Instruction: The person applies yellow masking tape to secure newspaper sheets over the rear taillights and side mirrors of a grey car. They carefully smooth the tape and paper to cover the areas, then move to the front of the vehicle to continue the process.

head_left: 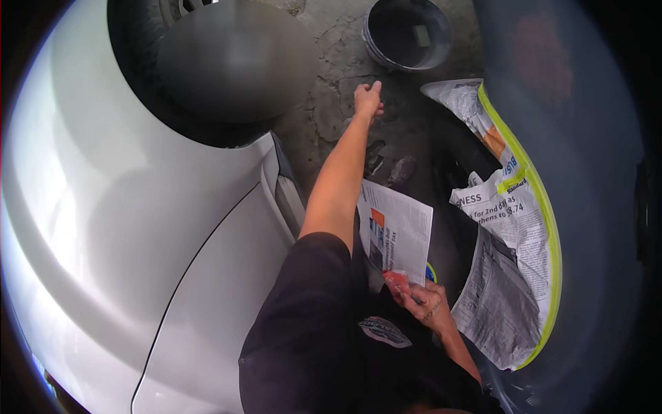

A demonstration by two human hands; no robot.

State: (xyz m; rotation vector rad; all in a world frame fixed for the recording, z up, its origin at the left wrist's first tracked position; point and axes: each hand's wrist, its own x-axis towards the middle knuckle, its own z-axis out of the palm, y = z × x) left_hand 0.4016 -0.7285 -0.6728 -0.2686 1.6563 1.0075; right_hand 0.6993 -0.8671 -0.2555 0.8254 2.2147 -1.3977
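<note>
My left arm stretches forward over the ground, and my left hand (369, 101) holds nothing. Its fingers are loosely bent and apart. Close to my body, my right hand (427, 303) is closed on a folded newspaper sheet (407, 224) and a small, wrinkled red piece (396, 283) whose kind I cannot make out. A blue and yellow-green rim (431, 272) peeks out beside the sheet; the rest of it is hidden. To the right, newspaper masking (514, 228) runs along the curved edge of a dark blue-grey car panel (593, 172), held by yellow-green masking tape (549, 255).
On my left stands a silver-white car body (131, 207) with a dark wheel arch (207, 134). Ahead, a dark bucket (407, 34) sits on the cracked concrete floor (331, 90). My shoes (400, 172) show below my left arm.
</note>
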